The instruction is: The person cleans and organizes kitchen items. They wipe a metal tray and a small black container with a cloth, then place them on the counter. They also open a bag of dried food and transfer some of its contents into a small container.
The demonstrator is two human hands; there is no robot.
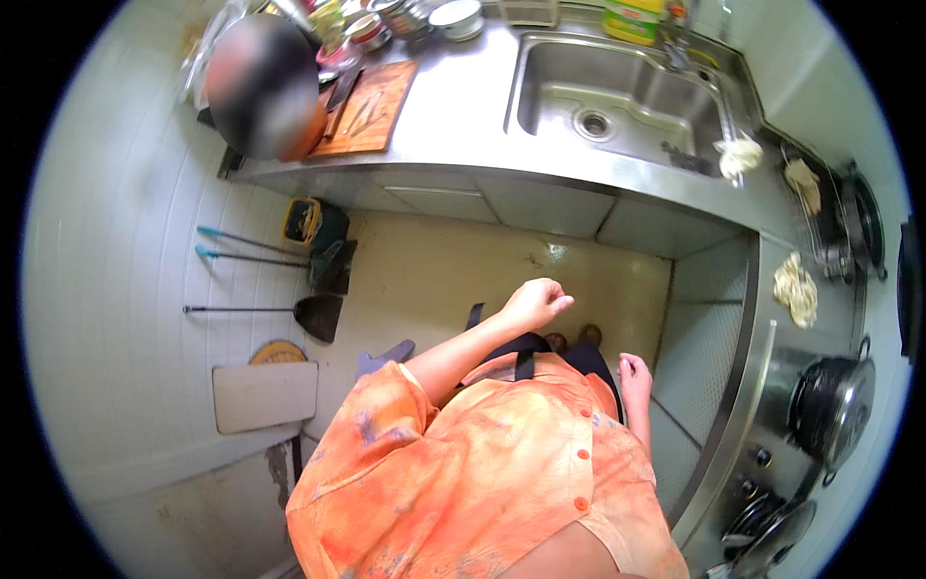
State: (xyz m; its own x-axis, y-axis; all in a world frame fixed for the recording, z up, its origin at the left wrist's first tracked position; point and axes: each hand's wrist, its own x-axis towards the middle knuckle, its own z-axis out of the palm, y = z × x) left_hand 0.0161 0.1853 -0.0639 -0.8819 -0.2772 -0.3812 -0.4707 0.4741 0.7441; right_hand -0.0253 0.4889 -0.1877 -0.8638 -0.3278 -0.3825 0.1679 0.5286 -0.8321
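My left hand hangs over the floor in front of my body, its fingers curled in a loose fist with nothing visible in it. Lower on the right, my right hand is beside my hip, empty, with loosely bent fingers partly apart. Ahead is a steel counter with a sink, whose basin shows a drain. On the counter's left part lies a wooden cutting board, bearing a dark-bladed knife and thin utensils. A crumpled pale cloth rests at the sink's right edge.
Bowls and a yellow-green bottle stand at the counter's back. On the right counter are another cloth and a lidded pot. A bin, a dustpan and a pale board are at the left wall.
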